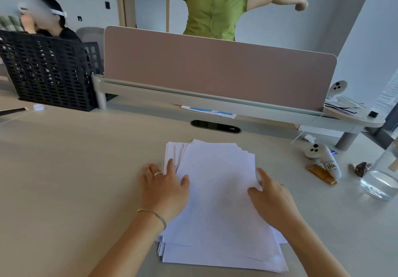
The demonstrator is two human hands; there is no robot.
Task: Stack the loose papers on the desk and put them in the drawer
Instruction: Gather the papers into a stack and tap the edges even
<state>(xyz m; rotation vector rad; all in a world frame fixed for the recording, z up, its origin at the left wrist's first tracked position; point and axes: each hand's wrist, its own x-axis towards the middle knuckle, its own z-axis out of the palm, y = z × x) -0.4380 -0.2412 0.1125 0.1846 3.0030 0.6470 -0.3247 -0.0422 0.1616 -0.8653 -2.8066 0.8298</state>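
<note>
A loose, uneven pile of white papers (217,190) lies on the beige desk (64,179) right in front of me, its sheets fanned out at the far left corner and near edge. My left hand (163,186) rests flat on the pile's left side, fingers spread, thumb on the top sheet. My right hand (271,197) presses against the pile's right edge, fingers apart. Neither hand grips a sheet. No drawer is in view.
A pink divider panel (215,69) stands at the desk's back, with a black mesh file rack (47,72) to its left. At right lie a white controller (323,158), snack wrappers (322,174) and a glass jar (381,179). Two people are beyond the divider.
</note>
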